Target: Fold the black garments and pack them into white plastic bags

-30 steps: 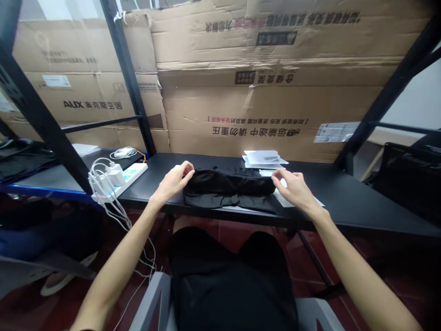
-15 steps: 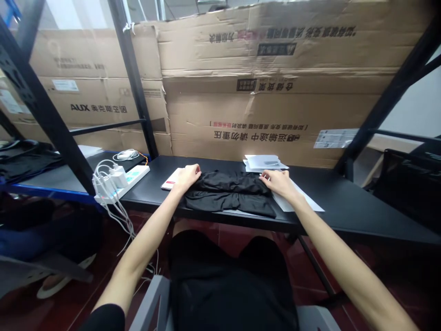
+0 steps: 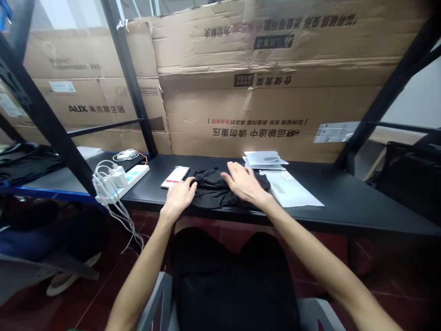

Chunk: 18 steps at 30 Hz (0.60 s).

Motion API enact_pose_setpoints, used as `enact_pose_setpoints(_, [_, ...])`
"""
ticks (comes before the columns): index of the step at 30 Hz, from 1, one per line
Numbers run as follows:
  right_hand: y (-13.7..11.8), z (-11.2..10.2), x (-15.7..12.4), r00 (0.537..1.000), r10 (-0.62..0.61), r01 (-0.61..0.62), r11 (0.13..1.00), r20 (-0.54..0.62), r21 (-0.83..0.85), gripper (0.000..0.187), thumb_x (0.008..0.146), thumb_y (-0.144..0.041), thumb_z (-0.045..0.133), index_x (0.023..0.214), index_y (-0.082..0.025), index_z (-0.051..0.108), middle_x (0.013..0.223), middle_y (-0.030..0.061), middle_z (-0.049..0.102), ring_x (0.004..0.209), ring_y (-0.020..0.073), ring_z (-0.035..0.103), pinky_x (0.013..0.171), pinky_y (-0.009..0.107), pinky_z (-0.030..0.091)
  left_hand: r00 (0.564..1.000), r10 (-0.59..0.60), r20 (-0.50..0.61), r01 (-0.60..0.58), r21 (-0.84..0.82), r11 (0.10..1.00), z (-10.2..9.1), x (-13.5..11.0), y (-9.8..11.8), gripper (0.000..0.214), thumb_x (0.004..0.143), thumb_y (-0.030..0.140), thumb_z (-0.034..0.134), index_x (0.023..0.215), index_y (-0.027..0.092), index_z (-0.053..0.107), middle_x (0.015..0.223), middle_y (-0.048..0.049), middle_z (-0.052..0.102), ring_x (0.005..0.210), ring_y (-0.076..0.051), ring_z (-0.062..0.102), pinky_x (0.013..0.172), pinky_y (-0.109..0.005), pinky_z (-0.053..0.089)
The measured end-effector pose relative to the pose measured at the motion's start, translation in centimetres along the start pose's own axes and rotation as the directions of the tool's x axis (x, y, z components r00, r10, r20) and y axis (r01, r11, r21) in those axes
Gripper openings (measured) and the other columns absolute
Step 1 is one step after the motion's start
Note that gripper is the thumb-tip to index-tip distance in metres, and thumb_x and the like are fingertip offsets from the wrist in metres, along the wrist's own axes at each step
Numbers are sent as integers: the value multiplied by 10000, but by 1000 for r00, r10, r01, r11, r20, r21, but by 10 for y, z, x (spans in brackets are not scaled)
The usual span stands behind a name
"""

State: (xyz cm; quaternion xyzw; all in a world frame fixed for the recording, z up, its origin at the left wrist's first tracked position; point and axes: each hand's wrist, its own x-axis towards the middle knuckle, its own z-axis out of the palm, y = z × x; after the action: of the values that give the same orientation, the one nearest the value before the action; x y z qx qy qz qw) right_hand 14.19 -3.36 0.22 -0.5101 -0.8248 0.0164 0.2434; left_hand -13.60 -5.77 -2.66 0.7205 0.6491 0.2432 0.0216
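A folded black garment lies on the black table in front of me. My left hand rests at its left end, fingers curled against the cloth edge. My right hand lies flat on top of the garment with fingers stretched out, slightly blurred. A clear plastic bag lies just right of the garment. A phone lies just left of it, beyond my left hand.
A white power strip with chargers and dangling cables sits at the table's left end. A stack of flat packets lies at the back. Large cardboard boxes wall the back. Black shelf posts stand left and right.
The garment has been folded in from the right and is now about half as wide. My right hand moved left onto it; my left hand shifted nearer the front edge, uncovering the phone.
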Motion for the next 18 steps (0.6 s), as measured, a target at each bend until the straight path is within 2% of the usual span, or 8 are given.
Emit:
enact_pose_setpoints(2, [-25,20,10,995,53,-59,997,88,59,1008,1076,-809,122,1754,-88,314,1818,214,287,1696,416,224,1355,636,132,1000,-7,1,7,19,1000,6,0,-1,510,1129,482,412,1492,240,675,1241,-186,802,1196,-398,734,1052,-539,534])
enact_pose_setpoints(4, [-40,39,20,981,118,-130,989,151,71,1078,1048,-842,63,1768,-67,264,1828,227,233,1716,397,168,1370,622,66,1000,-24,-3,24,27,999,11,4,-1,521,1120,491,432,1504,238,678,1281,-203,794,1226,-414,721,1084,-581,512])
enact_pose_setpoints(8, [-44,65,24,954,167,-187,980,247,60,1168,1025,-864,29,1754,28,222,1827,271,164,1722,400,128,1379,600,23,999,-35,-11,35,-25,999,15,17,-1,487,1101,492,491,1457,249,717,1379,-195,771,1334,-416,676,1150,-608,469])
enact_pose_setpoints(14, [-40,71,17,969,149,-152,988,197,4,1074,1065,-820,105,1755,-14,270,1818,256,217,1715,399,170,1371,617,44,997,-74,-36,69,-142,988,8,22,18,452,1103,442,514,1412,202,741,1479,-180,724,1426,-412,626,1238,-626,415])
enact_pose_setpoints(18, [-48,69,17,968,168,-155,984,188,-83,944,1127,-683,157,1737,25,288,1813,259,236,1715,364,195,1380,591,80,987,-45,-157,17,-172,985,6,20,45,451,1090,370,544,1489,227,698,1601,-144,633,1515,-370,550,1277,-585,411])
